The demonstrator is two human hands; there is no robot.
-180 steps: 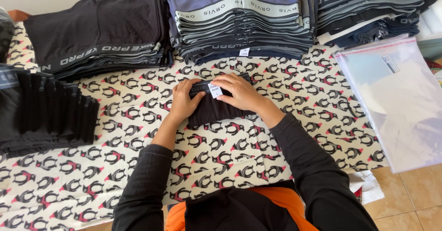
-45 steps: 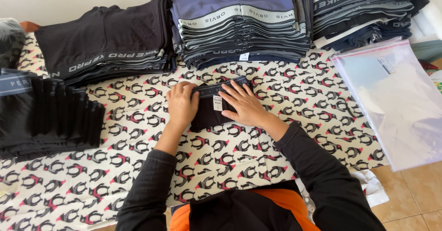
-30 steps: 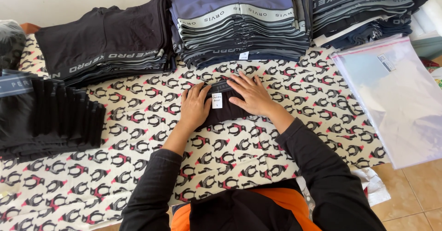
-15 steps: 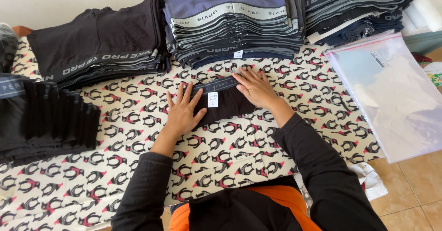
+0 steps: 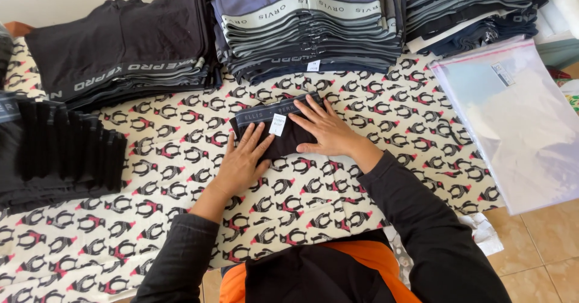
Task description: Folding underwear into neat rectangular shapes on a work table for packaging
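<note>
Both hands flat, fingers spread wide, gripping nothing: left hand (image 5: 241, 161) and right hand (image 5: 325, 131) press the folded black underwear (image 5: 274, 131) onto the penguin-print cloth (image 5: 181, 218), likely to flatten the fold. It lies mid-table, just below the grey stack (image 5: 307, 31); black stack (image 5: 120, 49) far left.

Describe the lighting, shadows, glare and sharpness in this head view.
Head view: soft, even daylight; faint shadows under the left hand and right hand on the folded garment; mild glare whitens the plastic bag; centre sharp, stacks at the edges slightly bowed.
</note>
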